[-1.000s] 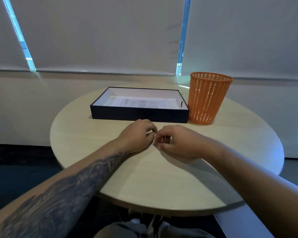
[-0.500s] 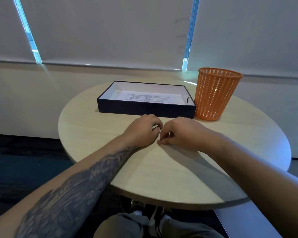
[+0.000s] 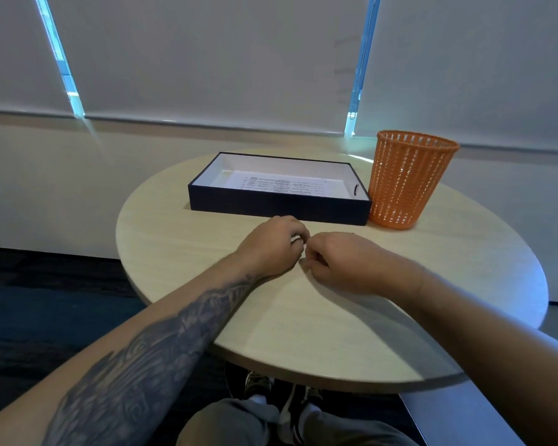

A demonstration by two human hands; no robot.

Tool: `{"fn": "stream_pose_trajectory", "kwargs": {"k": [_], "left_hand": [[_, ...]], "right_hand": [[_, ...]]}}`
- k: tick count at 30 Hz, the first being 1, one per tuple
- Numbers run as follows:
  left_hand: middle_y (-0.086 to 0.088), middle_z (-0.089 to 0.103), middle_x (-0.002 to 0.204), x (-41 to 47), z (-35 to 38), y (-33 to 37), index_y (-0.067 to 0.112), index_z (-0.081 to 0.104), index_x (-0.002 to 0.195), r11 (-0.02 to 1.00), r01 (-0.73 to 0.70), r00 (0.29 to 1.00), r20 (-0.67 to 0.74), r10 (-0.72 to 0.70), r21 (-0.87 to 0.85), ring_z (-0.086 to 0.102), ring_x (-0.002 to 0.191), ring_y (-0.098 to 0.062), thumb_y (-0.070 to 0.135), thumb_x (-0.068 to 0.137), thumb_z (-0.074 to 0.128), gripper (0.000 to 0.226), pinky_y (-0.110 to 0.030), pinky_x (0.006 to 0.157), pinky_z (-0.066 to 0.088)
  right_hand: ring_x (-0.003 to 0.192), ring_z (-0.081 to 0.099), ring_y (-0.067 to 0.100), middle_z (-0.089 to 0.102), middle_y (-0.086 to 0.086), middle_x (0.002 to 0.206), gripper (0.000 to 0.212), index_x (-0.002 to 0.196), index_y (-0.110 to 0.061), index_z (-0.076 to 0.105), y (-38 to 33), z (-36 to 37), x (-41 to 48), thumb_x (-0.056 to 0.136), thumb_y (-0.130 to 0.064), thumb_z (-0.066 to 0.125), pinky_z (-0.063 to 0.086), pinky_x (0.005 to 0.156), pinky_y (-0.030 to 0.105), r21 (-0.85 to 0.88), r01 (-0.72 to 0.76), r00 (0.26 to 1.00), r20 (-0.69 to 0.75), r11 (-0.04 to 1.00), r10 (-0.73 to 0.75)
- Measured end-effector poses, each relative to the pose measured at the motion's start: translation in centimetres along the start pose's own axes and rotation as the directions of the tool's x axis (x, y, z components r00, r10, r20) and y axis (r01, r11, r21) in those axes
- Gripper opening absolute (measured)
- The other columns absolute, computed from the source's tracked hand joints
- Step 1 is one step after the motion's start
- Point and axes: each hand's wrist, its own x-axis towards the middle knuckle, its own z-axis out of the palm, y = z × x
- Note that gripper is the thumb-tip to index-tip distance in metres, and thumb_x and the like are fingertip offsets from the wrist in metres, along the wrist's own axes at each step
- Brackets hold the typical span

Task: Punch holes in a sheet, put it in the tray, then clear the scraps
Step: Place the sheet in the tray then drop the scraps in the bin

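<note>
The round, pale wood surface [image 3: 319, 320] fills most of the view, with closed grey roller blinds behind it and dark floor to the left. Both of the person's bare forearms reach in from the near edge; the left one carries a dark tattoo along its length.

At the far side of the surface sits the tray [image 3: 279, 206], a shallow dark box with a white lining, its long side facing the person. The sheet [image 3: 282, 184] lies flat inside it, with rows of small printed text showing; any punched holes are too small to make out. Just to the right of the tray stands an upright orange basket [image 3: 408, 183] with slotted walls, its base close against the tray's right end.

In front of the tray, near the middle of the surface, the two hands rest side by side, knuckles up. The left hand [image 3: 271, 247] has its fingers [image 3: 298, 235] curled under, and a small pale glint shows between them. The right hand [image 3: 343, 263] is also curled, thumb and fingertips drawn together towards the left hand, the two almost touching. Whether either hand is pinching scraps cannot be told; nothing held is clearly visible.

Below the near rim, grey trousers and shoes appear.
</note>
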Motion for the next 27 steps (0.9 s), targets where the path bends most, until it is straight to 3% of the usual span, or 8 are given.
{"fn": "stream_pose_trajectory", "kwargs": {"k": [4, 8, 12, 16, 18, 21, 27], "left_hand": [[0.010, 0.066, 0.108, 0.0, -0.1, -0.1, 0.026, 0.072, 0.101, 1.000, -0.009, 1.000, -0.024, 0.008, -0.014, 0.058, 0.099, -0.012, 0.022, 0.091, 0.052, 0.022, -0.037, 0.086, 0.052], [0.014, 0.065, 0.111, 0.3, -0.5, 0.2, 0.025, 0.071, 0.109, 0.994, 0.001, 0.991, -0.130, -0.014, -0.107, 0.062, 0.100, -0.008, 0.021, 0.092, 0.056, 0.023, -0.036, 0.087, 0.053], [0.013, 0.068, 0.109, 2.0, -1.6, 1.4, 0.025, 0.072, 0.111, 0.991, -0.040, 0.982, -0.188, 0.015, -0.131, 0.062, 0.096, -0.007, 0.020, 0.093, 0.055, 0.025, -0.038, 0.089, 0.053], [0.012, 0.068, 0.108, 5.6, -3.2, 4.2, 0.024, 0.072, 0.107, 0.989, -0.083, 0.974, -0.220, 0.055, -0.121, 0.064, 0.091, -0.010, 0.018, 0.091, 0.056, 0.023, -0.036, 0.087, 0.054], [0.011, 0.068, 0.109, 7.6, -4.1, 6.0, 0.024, 0.072, 0.108, 0.988, -0.130, 0.968, -0.227, 0.107, -0.088, 0.064, 0.092, -0.010, 0.019, 0.091, 0.056, 0.023, -0.037, 0.087, 0.054], [0.008, 0.068, 0.112, 10.4, -5.2, 8.3, 0.023, 0.071, 0.110, 0.982, -0.182, 0.957, -0.239, 0.166, -0.046, 0.064, 0.097, -0.013, 0.022, 0.092, 0.057, 0.023, -0.039, 0.089, 0.053], [0.004, 0.060, 0.132, 14.0, -6.4, 11.5, 0.022, 0.061, 0.128, 0.974, -0.220, 0.950, -0.218, 0.226, 0.049, 0.057, 0.119, -0.016, 0.029, 0.094, 0.060, 0.035, -0.035, 0.098, 0.047]], "right_hand": [[0.075, 0.059, 0.011, 0.064, -0.007, 0.082, 0.012, 0.090, -0.023, 0.063, 1.2, -0.9, -0.3, 0.097, -0.029, 0.057, 0.048, 0.068, 0.033, 0.259, -0.069, 0.997, -0.022, 0.963, 0.078], [0.081, 0.063, 0.017, 0.067, -0.003, 0.088, 0.008, 0.095, -0.022, 0.065, 2.4, -2.3, -0.7, 0.098, -0.024, 0.058, 0.052, 0.072, 0.032, 0.346, -0.116, 0.990, -0.032, 0.931, 0.135], [0.073, 0.061, 0.015, 0.067, -0.001, 0.084, 0.010, 0.094, -0.018, 0.066, 3.9, -4.7, -0.9, 0.099, -0.022, 0.059, 0.048, 0.063, 0.024, 0.365, -0.115, 0.975, -0.136, 0.924, 0.175], [0.075, 0.059, 0.015, 0.066, -0.001, 0.085, 0.012, 0.093, -0.016, 0.066, 5.8, -8.1, -0.8, 0.100, -0.022, 0.058, 0.047, 0.067, 0.029, 0.360, -0.120, 0.945, -0.243, 0.925, 0.217], [0.071, 0.055, 0.012, 0.062, -0.004, 0.079, 0.015, 0.087, -0.021, 0.063, 6.9, -10.0, -0.8, 0.101, -0.022, 0.057, 0.042, 0.061, 0.026, 0.338, -0.125, 0.925, -0.301, 0.933, 0.233], [0.065, 0.050, 0.013, 0.058, -0.002, 0.074, 0.018, 0.087, -0.018, 0.063, 8.5, -12.6, -0.4, 0.101, -0.027, 0.056, 0.037, 0.057, 0.029, 0.320, -0.159, 0.886, -0.370, 0.934, 0.278], [0.078, 0.059, 0.009, 0.062, -0.005, 0.085, 0.017, 0.104, -0.017, 0.064, 12.0, -16.0, 0.5, 0.104, -0.029, 0.053, 0.042, 0.064, 0.025, 0.340, -0.199, 0.826, -0.446, 0.919, 0.344]]}}
